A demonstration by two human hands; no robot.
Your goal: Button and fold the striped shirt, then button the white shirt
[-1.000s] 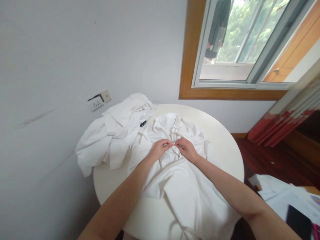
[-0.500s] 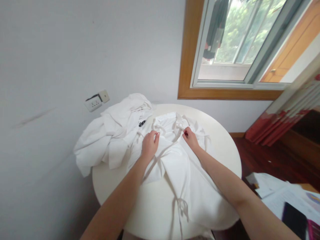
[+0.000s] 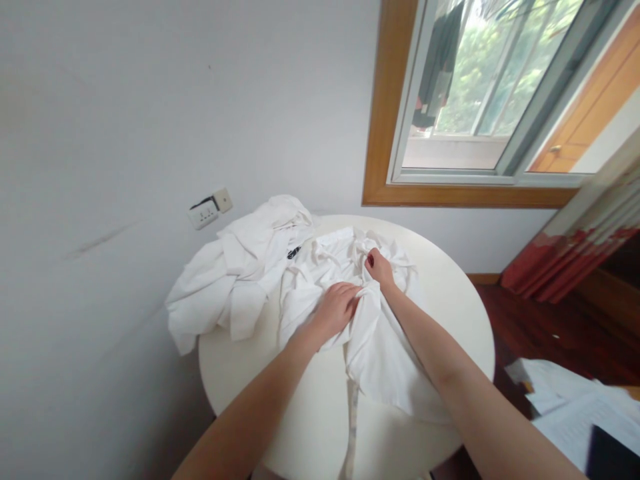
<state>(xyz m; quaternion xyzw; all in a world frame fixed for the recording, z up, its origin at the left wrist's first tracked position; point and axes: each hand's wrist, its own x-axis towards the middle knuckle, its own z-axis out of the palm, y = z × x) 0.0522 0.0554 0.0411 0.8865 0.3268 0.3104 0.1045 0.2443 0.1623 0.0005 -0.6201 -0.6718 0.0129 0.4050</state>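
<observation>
A white garment (image 3: 383, 363) lies bunched and wrinkled across the round table in front of me. My left hand (image 3: 336, 310) bends over its middle, the fingers closed on a fold of cloth near the centre. Farther back and to the right, my right hand (image 3: 379, 268) is closed in a pinch on the gathered upper part. The cloth between the two hands is drawn together. A thin white strip, apparently a tie, hangs down toward the near edge.
The round white table (image 3: 467, 333) stands against the wall. A heap of white cloth (image 3: 240, 267) overhangs its left side, below a wall socket (image 3: 203, 214). At lower right are papers (image 3: 575, 400) and a dark flat device (image 3: 613, 457). A window (image 3: 485, 87) is above.
My left hand has moved right and nearer, drawing garment cloth toward the middle. The right hand stays nearly in place, still pinching. The near part of the garment has been pulled up and shifted.
</observation>
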